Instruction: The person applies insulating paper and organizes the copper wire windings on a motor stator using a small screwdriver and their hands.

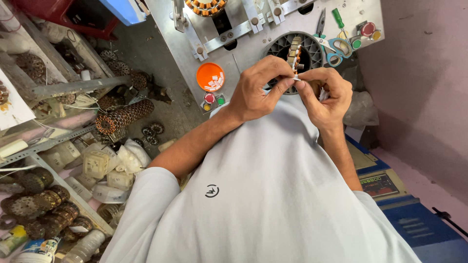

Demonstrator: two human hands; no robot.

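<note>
My left hand and my right hand meet in front of a round wound stator with copper coils, which sits in a dark ribbed ring on a grey metal work plate. The fingertips of both hands pinch a small white insulating slip at the stator's lower edge. My grey shirt fills the lower middle of the view.
An orange lid with several small white slips lies on the plate to the left. Scissors, pliers and a green screwdriver lie at the right. Stacked stators and white packets crowd metal shelves at the left. A blue scale stands at the right.
</note>
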